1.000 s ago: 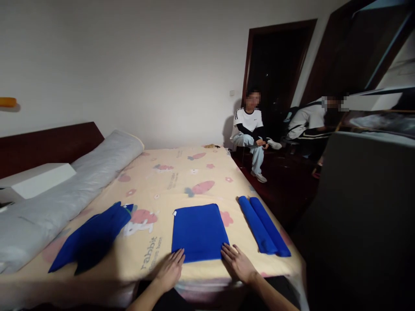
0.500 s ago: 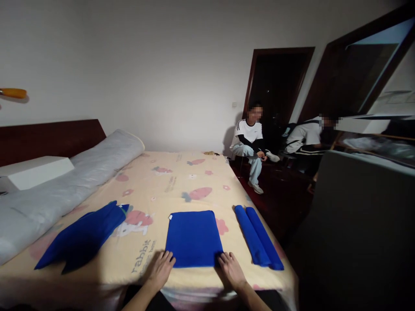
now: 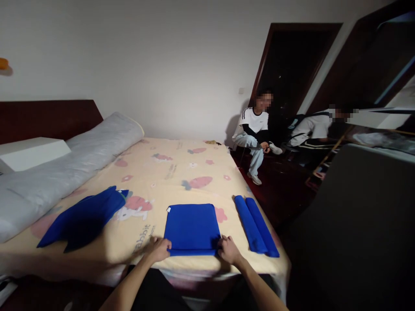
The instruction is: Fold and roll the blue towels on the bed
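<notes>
A blue cloth (image 3: 192,224) with a small white tag at its far left corner lies flat on the bed, its near edge turned up into a narrow fold. My left hand (image 3: 160,249) is closed on the left end of that fold. At the right end, my right hand (image 3: 229,249) grips the same fold with curled fingers. Two rolled blue cloths (image 3: 256,226) lie side by side to the right of my right hand. To the left, a crumpled heap of blue cloth (image 3: 86,218) rests on the sheet.
The bed (image 3: 155,172) has a cream sheet with rabbit and carrot prints. A grey rolled mattress (image 3: 97,149) and a white box (image 3: 35,153) lie along the headboard. One person (image 3: 254,129) sits beyond the bed; another person (image 3: 313,129) bends forward farther right. A dark panel (image 3: 350,224) stands at right.
Both hands have closed on the cloth's near edge and turned it up into a narrow fold. The view has tilted downward slightly.
</notes>
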A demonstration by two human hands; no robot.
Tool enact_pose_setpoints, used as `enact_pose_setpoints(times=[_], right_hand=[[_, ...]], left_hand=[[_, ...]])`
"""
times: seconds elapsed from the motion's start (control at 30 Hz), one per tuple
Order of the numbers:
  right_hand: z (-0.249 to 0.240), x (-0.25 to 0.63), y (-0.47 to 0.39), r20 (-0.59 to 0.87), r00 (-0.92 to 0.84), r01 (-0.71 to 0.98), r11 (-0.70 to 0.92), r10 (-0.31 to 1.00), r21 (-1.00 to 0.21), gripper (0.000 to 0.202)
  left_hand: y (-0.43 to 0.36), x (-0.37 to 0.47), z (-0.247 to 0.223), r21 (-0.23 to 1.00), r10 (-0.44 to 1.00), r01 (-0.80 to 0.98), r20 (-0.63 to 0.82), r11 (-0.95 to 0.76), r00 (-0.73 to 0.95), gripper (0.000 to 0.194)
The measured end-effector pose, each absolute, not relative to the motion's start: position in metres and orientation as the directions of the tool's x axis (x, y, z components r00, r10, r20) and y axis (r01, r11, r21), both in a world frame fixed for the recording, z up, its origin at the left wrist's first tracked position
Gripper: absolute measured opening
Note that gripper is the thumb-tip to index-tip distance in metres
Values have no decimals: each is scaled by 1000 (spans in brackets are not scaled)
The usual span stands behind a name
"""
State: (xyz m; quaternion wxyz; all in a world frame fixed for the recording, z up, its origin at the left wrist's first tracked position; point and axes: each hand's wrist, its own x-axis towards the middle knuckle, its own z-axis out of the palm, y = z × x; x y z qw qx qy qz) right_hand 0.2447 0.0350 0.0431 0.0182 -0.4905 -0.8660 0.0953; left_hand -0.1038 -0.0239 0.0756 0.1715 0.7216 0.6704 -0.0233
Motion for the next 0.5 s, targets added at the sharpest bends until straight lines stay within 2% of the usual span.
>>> enact_pose_setpoints(times=[0.17,0.33,0.5], right_hand=[[43,227,21,-9,-451,879,443,892,-179,33],[33,182,-4,54,-521,818,516,852,-254,40],[24,144,-14,112,-529,774,532,841,-342,27]], left_hand=[[-22,-87,79,185,953,983,-297,0,56,38],[-19,-47,70,208,960,973,-235,-101,150,54],[-21,-9,52,276,956,943,-170,-186,239,55]])
